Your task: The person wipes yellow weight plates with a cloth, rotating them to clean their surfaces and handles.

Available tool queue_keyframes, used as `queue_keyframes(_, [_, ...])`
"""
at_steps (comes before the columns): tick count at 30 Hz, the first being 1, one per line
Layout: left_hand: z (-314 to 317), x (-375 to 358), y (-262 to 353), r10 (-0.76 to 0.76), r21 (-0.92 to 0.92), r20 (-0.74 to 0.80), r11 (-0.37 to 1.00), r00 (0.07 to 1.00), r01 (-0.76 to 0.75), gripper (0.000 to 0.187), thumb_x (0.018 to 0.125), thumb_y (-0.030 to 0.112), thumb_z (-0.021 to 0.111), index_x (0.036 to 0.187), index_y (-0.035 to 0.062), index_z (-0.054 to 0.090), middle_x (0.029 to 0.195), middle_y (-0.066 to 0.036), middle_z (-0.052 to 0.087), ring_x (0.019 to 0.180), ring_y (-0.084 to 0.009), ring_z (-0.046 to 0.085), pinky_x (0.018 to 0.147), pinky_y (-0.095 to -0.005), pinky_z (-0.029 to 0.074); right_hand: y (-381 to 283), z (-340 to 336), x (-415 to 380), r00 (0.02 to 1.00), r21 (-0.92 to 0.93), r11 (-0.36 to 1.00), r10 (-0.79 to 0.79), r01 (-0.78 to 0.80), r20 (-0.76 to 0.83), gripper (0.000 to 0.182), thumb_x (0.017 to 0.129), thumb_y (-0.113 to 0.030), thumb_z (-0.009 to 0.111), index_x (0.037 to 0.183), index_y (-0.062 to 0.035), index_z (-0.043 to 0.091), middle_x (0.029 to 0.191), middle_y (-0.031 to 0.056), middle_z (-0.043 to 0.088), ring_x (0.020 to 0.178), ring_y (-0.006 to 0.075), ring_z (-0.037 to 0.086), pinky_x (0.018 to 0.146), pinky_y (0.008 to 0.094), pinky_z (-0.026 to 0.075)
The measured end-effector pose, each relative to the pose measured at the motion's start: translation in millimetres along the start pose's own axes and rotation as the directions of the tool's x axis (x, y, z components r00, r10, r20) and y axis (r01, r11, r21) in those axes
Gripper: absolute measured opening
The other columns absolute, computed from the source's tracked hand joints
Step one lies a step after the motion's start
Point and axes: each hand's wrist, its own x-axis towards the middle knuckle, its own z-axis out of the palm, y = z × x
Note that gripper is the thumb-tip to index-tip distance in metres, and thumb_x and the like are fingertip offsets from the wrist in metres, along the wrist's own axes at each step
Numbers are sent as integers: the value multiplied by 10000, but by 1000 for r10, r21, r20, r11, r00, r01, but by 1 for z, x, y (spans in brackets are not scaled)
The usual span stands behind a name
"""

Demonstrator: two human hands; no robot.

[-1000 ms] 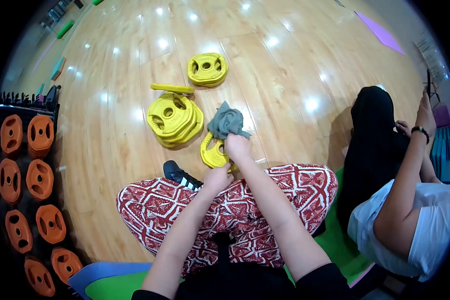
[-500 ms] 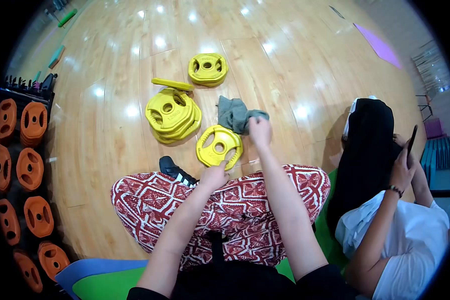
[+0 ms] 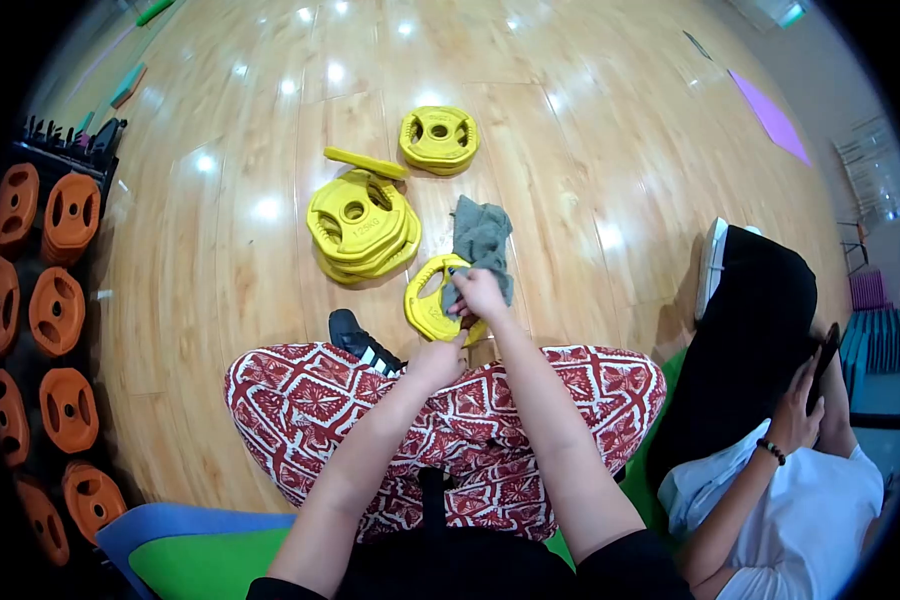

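A single yellow weight plate is tilted in front of my crossed legs. My left hand grips its near edge with closed fingers. Over the plate's right part, my right hand pinches a grey cloth, pressing one end on the plate while the rest trails on the floor beyond. A stack of yellow plates stands to the left, with another yellow plate leaning at its far side. Farther away is a smaller yellow stack.
Orange plates fill a rack at the left. On the right a person sits holding a phone. My shoe is left of the single plate. A purple mat lies at the far right.
My right hand has moved left and nearer to me, bringing the cloth end from beside the plate onto it. The view has shifted slightly.
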Motion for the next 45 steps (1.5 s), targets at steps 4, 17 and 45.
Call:
queue_keyframes(4, [-1, 2, 0, 22, -36, 1, 999, 1000, -22, 522, 704, 213, 522, 1200, 86, 421, 792, -213, 588, 718, -341, 582, 642, -432, 468, -5, -1, 13, 999, 53, 998, 47, -46, -26, 285, 859, -226, 475, 794, 51, 499, 666, 128, 589, 504, 201, 613, 345, 254, 445])
queue_keyframes(17, [-1, 9, 9, -61, -10, 11, 998, 998, 61, 456, 724, 224, 499, 1144, 55, 435, 774, -194, 598, 729, -342, 584, 654, -446, 459, -12, -66, 10, 681, -287, 937, -342, 198, -647, 324, 806, -285, 497, 710, 24, 484, 661, 203, 534, 623, 330, 515, 580, 392, 388])
queue_keyframes(45, [-4, 0, 2, -2, 32, -34, 999, 999, 3, 537, 714, 226, 510, 1215, 95, 370, 759, -208, 589, 707, -353, 574, 653, -443, 454, 0, -24, -52, 1000, -870, 493, -18, 21, 14, 275, 732, -207, 507, 941, -35, 554, 946, 160, 596, 838, 289, 593, 706, 379, 479])
